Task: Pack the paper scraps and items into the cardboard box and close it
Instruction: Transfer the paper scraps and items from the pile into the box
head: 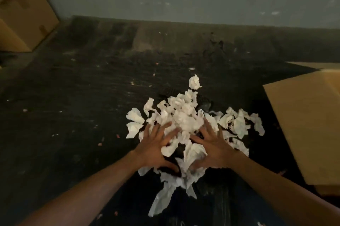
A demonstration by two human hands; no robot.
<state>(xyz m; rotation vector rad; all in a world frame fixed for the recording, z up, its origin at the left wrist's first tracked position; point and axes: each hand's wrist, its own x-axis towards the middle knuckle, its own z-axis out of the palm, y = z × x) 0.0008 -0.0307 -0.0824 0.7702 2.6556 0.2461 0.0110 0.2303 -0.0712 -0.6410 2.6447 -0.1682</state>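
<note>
Dark floor (73, 115), paper scraps (184, 117) between hands (185, 148)

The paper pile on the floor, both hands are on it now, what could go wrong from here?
1. The paper pile is loose and spread wide; with the left hand and right hand only on its middle, outer scraps like the crumpled ball may be left behind.
2. The cardboard box sits off to the right, so scraps could drop on the dark floor during the carry.

Both hands (156, 149) (214, 147) on paper scraps (184, 117)
</note>
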